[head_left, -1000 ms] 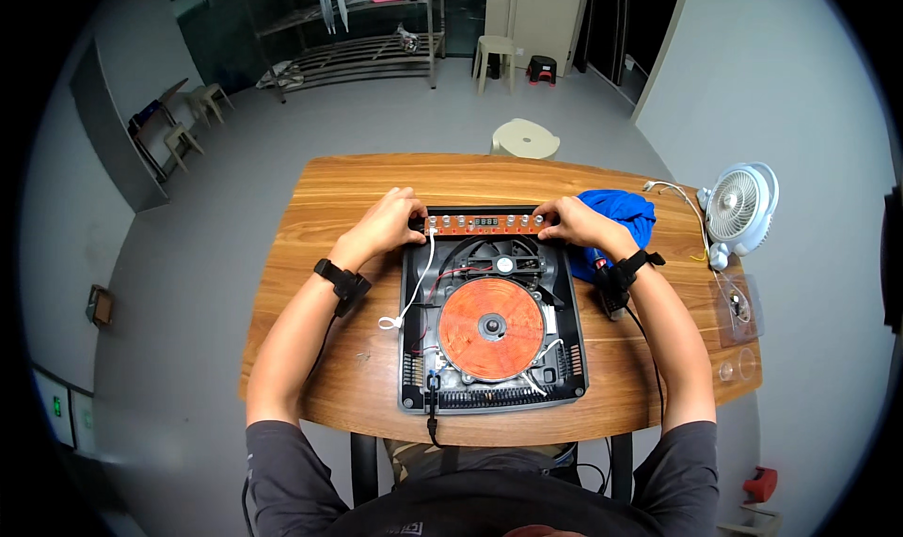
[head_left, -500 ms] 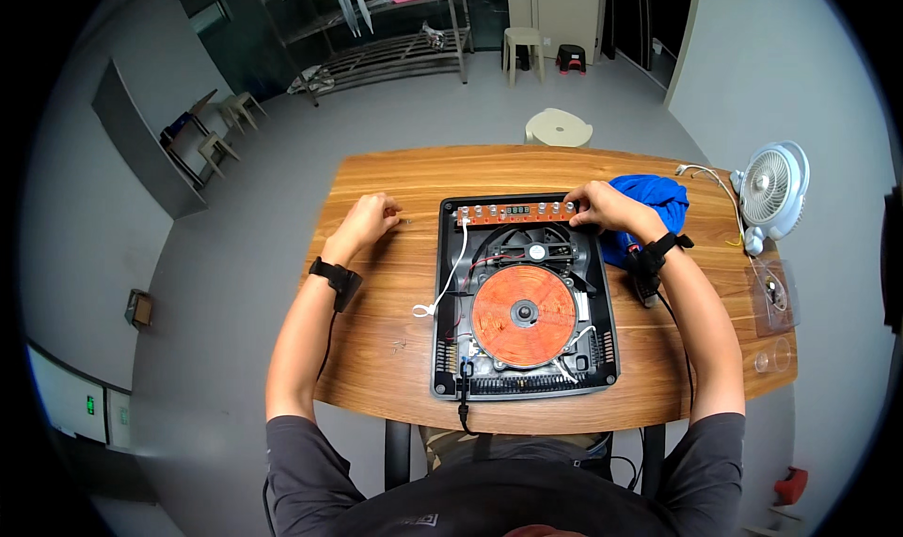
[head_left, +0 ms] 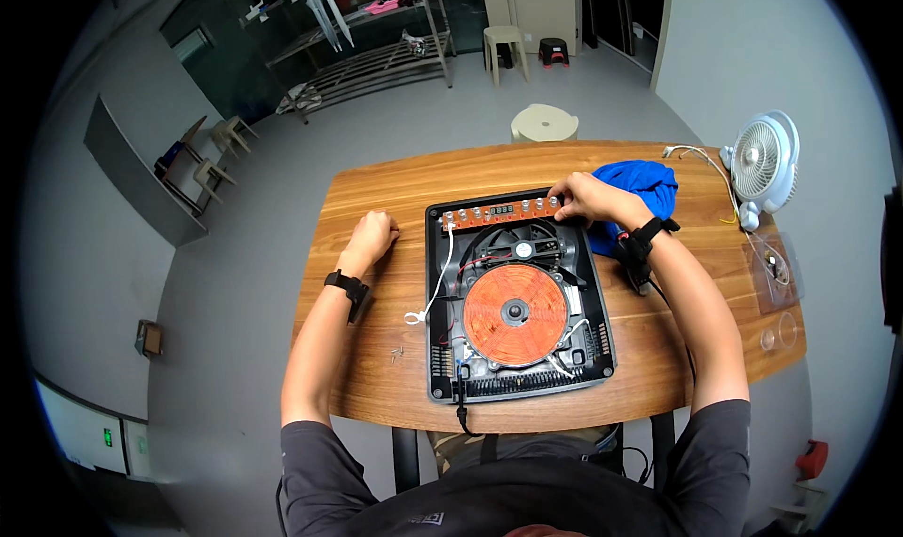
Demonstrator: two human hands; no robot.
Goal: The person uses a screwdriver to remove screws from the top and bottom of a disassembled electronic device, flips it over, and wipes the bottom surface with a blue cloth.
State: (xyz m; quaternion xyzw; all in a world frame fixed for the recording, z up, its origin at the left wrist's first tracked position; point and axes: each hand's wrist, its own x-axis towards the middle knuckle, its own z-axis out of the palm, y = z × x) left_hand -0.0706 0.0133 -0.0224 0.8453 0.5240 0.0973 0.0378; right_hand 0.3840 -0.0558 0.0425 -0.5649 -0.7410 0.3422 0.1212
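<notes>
The left hand [head_left: 373,237] has moved most: a second ago it gripped the left end of the circuit board [head_left: 499,214]; now it is off it, low over the surface [head_left: 376,187] at ten o'clock from the black housing [head_left: 433,266]. I see its fingers curled inward, but I cannot tell whether they pinch anything small. The right hand [head_left: 591,200] stays at one o'clock, thumb and fingers pinching the board's right end. The board therefore has fingers at one end only, and I judge its left end could shift. It lies along the housing's twelve o'clock edge, inside the rim.

Next I check what surrounds it. A white lead [head_left: 443,274] drops from the board's left end and crosses the rim at nine o'clock, where I think it could snag. The copper-coloured coil [head_left: 491,332] sits in the middle, a cooling fan [head_left: 524,249] just beyond it toward twelve. A few small screws [head_left: 397,354] lie loose at eight o'clock, easily knocked, I reckon, by the left forearm. The black cord [head_left: 462,417] leaves at seven. Near two o'clock, a bunched blue cloth [head_left: 649,181] and a partly hidden dark tool [head_left: 638,279] crowd the right wrist; the desk fan [head_left: 758,159] stands farther out.
</notes>
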